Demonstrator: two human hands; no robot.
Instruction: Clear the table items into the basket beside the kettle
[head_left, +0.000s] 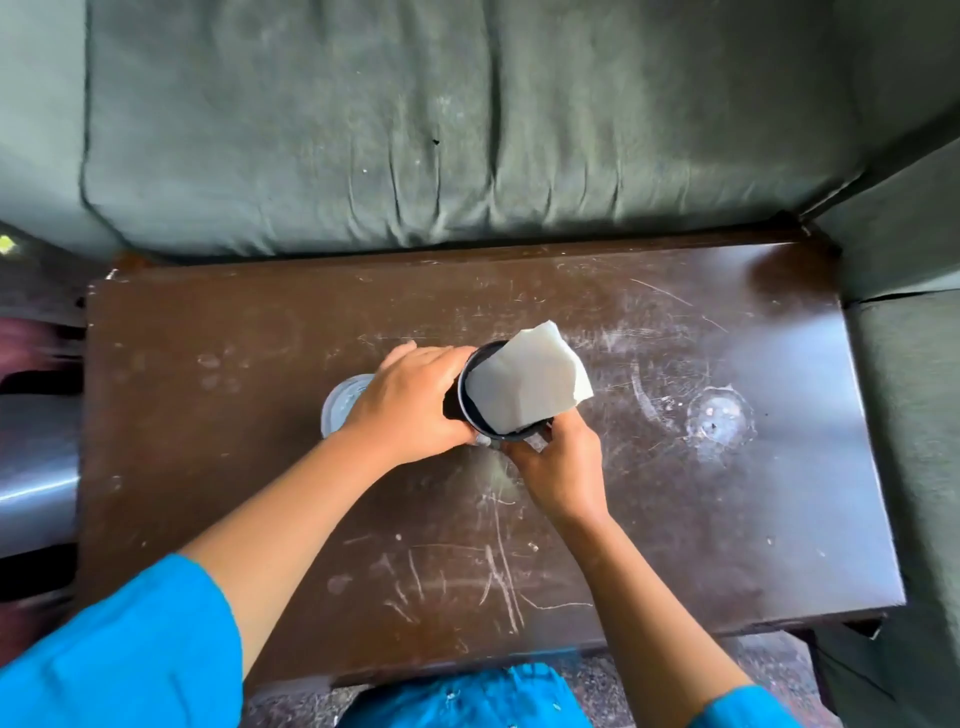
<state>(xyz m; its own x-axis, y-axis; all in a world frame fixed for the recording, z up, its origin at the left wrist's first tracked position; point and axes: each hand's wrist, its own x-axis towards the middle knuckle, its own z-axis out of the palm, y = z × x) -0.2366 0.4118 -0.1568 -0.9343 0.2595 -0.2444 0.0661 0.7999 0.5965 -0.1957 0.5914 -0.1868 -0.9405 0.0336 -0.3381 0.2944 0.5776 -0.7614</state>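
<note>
A dark mug (474, 415) stands near the middle of the scratched brown table (675, 493), with a folded white napkin (527, 387) sticking out of its mouth. My left hand (410, 402) wraps around the mug's left side. My right hand (558, 467) grips the mug from the near side, at its rim or handle. A clear glass (340, 408) stands just left of the mug, mostly hidden behind my left hand. Neither the basket nor the kettle shows clearly in this view.
A green sofa cushion (363, 130) runs along the table's far edge, and more green upholstery (909, 389) borders the right side. A shiny metal object (36, 467) sits off the table's left edge. Water rings (719, 415) mark the tabletop at right.
</note>
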